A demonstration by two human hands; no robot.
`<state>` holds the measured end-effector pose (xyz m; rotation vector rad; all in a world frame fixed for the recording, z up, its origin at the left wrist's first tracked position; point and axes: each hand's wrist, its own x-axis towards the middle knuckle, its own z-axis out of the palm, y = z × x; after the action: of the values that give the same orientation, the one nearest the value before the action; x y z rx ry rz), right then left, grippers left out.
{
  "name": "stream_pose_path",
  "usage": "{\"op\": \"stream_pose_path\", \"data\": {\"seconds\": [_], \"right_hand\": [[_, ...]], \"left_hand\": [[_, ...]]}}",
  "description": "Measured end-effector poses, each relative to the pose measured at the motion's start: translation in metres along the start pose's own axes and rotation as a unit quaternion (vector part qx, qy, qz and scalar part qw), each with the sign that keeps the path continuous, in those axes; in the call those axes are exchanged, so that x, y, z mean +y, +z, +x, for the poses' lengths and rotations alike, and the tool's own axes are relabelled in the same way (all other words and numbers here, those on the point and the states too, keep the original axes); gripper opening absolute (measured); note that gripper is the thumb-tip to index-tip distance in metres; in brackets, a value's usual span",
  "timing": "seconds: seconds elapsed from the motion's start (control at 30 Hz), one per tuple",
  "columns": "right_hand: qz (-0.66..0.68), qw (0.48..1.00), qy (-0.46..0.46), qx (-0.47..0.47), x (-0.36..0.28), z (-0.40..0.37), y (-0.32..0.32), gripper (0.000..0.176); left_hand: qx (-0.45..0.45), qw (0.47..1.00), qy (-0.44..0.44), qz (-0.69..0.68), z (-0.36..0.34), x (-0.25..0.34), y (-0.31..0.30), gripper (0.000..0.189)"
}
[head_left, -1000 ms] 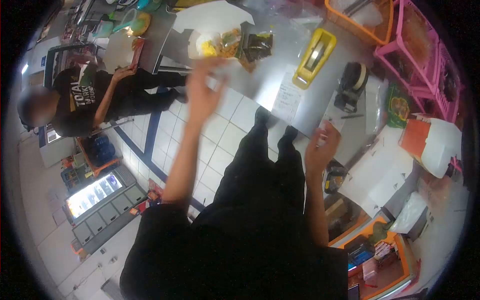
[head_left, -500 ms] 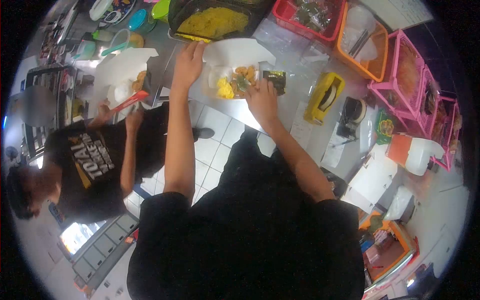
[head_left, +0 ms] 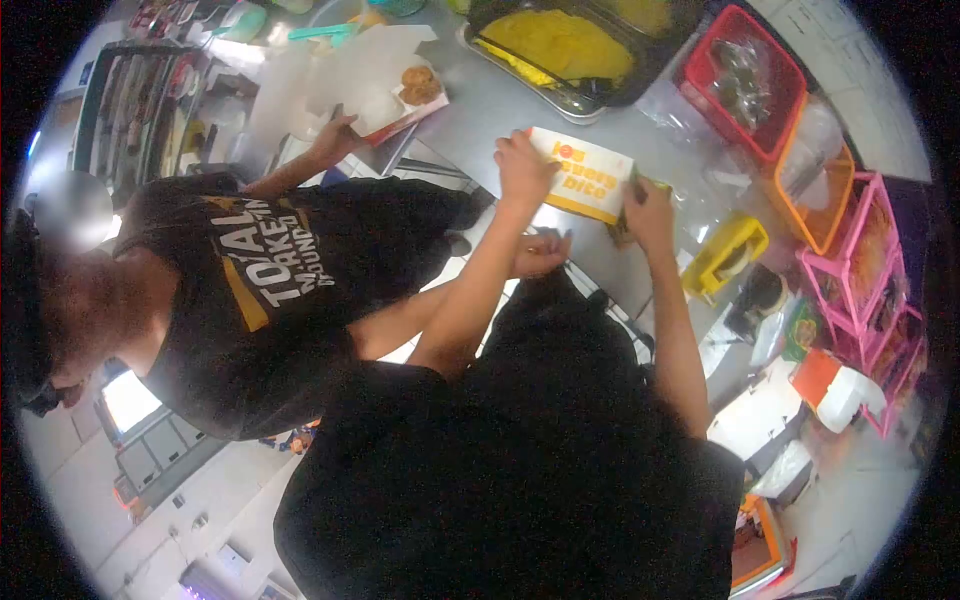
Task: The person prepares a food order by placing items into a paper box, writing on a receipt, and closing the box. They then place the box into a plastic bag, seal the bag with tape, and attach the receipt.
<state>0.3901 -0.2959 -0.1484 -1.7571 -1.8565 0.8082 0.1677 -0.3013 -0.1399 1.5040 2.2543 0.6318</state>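
A white and yellow food box (head_left: 582, 174) with printed letters on its lid stands closed on the steel counter (head_left: 460, 112). My left hand (head_left: 525, 172) has its bent fingers on the box's left edge. At the right end, my right hand (head_left: 650, 212) is curled against the box, its fingertips by a small dark packet that is partly hidden. The food inside the box is out of sight under the lid.
A co-worker (head_left: 240, 290) stands at the left, one hand on an open box (head_left: 400, 125) with fried food. The co-worker's other hand reaches near my left forearm. Behind are a black tray of yellow food (head_left: 555, 50), a red basket (head_left: 745, 80), an orange basket (head_left: 815, 185) and a yellow tape dispenser (head_left: 725, 255).
The box's lid has come down over the food. My left hand has moved from the raised lid to the box's left edge. The view has shifted, and the co-worker has come closer.
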Motion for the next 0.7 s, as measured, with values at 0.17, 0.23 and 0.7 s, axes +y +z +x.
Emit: {"op": "stream_pose_path", "data": {"seconds": [0.17,0.23,0.7], "right_hand": [[0.148,0.974,0.162,-0.062,-0.007,0.002,0.031,0.064],[0.124,0.970,0.192,-0.080,-0.031,0.006,0.019,0.067],[0.355,0.914,0.164,0.107,-0.035,-0.078,-0.099,0.059]], "left_hand": [[-0.162,0.983,-0.087,-0.026,0.034,-0.046,0.017,0.078],[-0.251,0.960,-0.116,-0.042,0.046,-0.029,-0.016,0.081],[-0.215,0.976,-0.035,-0.015,-0.031,0.123,-0.099,0.090]]}}
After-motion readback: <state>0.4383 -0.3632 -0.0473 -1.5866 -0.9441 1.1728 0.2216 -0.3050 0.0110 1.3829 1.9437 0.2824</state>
